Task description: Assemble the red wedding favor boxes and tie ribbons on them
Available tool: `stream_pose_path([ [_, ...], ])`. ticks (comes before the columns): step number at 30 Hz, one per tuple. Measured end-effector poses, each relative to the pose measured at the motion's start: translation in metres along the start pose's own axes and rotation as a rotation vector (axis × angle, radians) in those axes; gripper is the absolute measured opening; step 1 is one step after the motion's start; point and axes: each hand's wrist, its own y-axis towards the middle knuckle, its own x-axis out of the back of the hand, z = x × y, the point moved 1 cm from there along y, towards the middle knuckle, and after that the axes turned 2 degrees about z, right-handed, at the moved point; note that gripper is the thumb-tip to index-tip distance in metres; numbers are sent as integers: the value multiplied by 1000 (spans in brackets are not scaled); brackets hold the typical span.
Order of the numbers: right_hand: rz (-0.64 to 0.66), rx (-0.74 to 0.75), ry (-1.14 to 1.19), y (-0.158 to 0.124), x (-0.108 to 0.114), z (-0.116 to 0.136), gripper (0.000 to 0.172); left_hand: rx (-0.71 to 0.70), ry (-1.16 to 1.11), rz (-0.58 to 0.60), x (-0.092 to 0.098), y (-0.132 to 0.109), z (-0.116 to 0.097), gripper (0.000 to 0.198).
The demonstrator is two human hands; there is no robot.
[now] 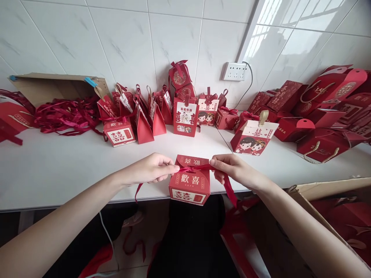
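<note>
A red gift box (189,185) with a cream label sits at the table's front edge, its lower front reaching slightly past it. Across its top runs a dark red ribbon (228,191), crossed or knotted at the middle. My left hand (155,168) pinches the ribbon at the box's left side, and a loose tail hangs below my fingers. At the right side my right hand (232,168) pinches the other part, whose long end hangs over the table edge. The ribbon is stretched between both hands.
Several finished red boxes (185,116) stand along the tiled wall. A ribbon pile (66,116) lies left by an open carton (58,87). More boxes (321,143) are heaped right. A cardboard box (301,189) of red items stands at the lower right. A socket (233,72) is on the wall.
</note>
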Motion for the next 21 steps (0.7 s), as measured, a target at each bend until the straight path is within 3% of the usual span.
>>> stream_pose_path([
  [8,43,-84,187,-5,-10,-2,48,-114,-51,218,1,2,7,47],
  [12,39,-32,204,-3,-13,-3,44,-114,-99,208,0,2,7,41],
  [17,35,-83,217,3,-10,-9,46,-96,-115,181,5,5,13,44],
  [21,20,-93,224,6,-5,-14,45,-57,-202,230,9,5,17,47],
])
